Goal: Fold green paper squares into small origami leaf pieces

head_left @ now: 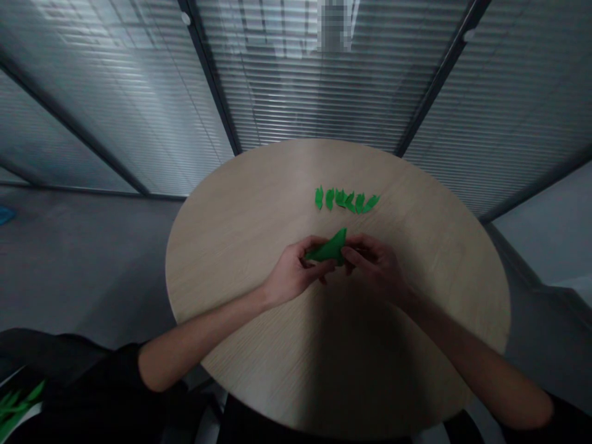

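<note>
A folded piece of green paper (329, 248), pointed at its upper right, is held just above the table between my two hands. On its left side the fingers and thumb of my left hand (298, 266) close round it. My right hand (375, 264) pinches the right edge between thumb and fingers; some of those fingertips are hidden behind the paper. Beyond the hands, several small green leaf-shaped pieces (341, 198) lie in a row on the wooden table (231, 216), the ones in the middle touching or overlapping.
The round table ends at a glass wall with blinds (319, 105) and dark frame posts. At the lower left, green strips (21, 401) show in a white-edged container. A blue object (5, 214) lies on the grey floor at far left.
</note>
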`<state>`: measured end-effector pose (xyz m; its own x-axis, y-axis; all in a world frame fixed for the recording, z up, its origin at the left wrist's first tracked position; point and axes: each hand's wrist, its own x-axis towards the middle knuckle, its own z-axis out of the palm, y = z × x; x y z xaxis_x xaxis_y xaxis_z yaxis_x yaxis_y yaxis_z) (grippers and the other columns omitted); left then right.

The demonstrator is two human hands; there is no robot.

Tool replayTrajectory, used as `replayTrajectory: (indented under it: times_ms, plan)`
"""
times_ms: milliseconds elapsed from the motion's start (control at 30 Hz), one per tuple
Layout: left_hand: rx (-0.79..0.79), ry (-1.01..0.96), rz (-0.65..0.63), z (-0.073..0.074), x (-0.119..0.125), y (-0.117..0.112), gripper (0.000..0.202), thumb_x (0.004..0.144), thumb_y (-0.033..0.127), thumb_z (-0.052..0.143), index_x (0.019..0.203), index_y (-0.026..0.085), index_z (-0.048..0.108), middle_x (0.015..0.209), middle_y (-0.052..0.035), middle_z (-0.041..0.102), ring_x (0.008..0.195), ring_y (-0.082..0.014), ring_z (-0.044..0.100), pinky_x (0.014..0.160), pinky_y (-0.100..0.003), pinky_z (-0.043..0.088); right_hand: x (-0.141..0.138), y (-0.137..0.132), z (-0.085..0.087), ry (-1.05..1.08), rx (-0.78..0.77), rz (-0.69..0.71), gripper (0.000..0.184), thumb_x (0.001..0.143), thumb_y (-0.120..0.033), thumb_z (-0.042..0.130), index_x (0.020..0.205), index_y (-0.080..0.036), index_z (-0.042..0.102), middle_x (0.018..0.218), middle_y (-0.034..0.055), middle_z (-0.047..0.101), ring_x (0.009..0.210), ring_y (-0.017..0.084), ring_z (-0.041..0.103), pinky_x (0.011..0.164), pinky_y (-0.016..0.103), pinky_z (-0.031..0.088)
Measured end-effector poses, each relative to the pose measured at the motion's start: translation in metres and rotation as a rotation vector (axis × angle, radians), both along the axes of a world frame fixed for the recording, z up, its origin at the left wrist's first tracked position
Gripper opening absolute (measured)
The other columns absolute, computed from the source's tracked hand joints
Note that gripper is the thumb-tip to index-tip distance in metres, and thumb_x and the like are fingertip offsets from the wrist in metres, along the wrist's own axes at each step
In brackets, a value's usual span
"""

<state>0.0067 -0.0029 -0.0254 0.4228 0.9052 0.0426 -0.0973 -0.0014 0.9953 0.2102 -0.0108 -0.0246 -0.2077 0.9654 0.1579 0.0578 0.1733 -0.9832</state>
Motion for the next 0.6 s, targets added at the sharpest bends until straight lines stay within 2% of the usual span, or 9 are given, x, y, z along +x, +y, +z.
replayTrajectory:
  times_ms: [100,200,333,467,600]
  plan:
    - [-0.007,-0.056,0.037,-0.0008,0.0008,0.0026,0.037,0.079,0.029,0.084,0.106,0.013,0.064,0.079,-0.0022,0.074,0.061,-0.0136,0.069,0.052,-0.023,0.060,0.0002,0.0000,-0.0008,0.014,0.004,-0.008,0.029,0.090,-0.047,0.076,0.088,-0.020,0.068,0.071,-0.0010,0.066,0.058,0.012,0.064,0.057,0.025,0.056]
    - [-0.005,-0.042,0.033,-0.0017,0.0002,0.0029,0.033,0.082,0.032,0.083,0.101,0.013,0.065,0.074,-0.0018,0.073,0.058,-0.0128,0.068,0.052,-0.023,0.060,-0.0007,-0.0009,-0.0006,0.009,-0.011,0.022,0.031,0.090,-0.049,0.076,0.089,-0.020,0.067,0.075,0.0006,0.069,0.061,0.013,0.066,0.058,0.026,0.057]
    - [0.015,0.021,0.045,-0.0012,-0.0005,-0.0001,0.035,0.083,0.031,0.083,0.107,0.013,0.066,0.075,-0.0021,0.074,0.057,-0.0134,0.069,0.053,-0.024,0.060,-0.0028,-0.0026,0.0007,-0.004,-0.029,0.029,0.035,0.088,-0.053,0.077,0.088,-0.020,0.067,0.076,0.0015,0.071,0.060,0.013,0.067,0.056,0.025,0.056]
    - [0.032,-0.001,0.042,-0.0006,0.0005,-0.0005,0.041,0.081,0.030,0.083,0.114,0.015,0.063,0.078,-0.0012,0.075,0.060,-0.0141,0.070,0.053,-0.024,0.061,-0.0036,-0.0032,0.0014,-0.002,-0.024,0.004,0.033,0.090,-0.051,0.076,0.087,-0.019,0.068,0.072,0.0015,0.071,0.059,0.013,0.066,0.055,0.026,0.055]
    - [0.009,-0.052,0.045,-0.0023,0.0012,0.0027,0.040,0.082,0.034,0.083,0.110,0.015,0.061,0.073,0.0000,0.073,0.062,-0.0152,0.072,0.053,-0.023,0.060,-0.0038,-0.0027,0.0014,-0.001,-0.010,-0.010,0.033,0.090,-0.050,0.076,0.086,-0.019,0.068,0.077,0.0040,0.075,0.060,0.014,0.066,0.056,0.027,0.056]
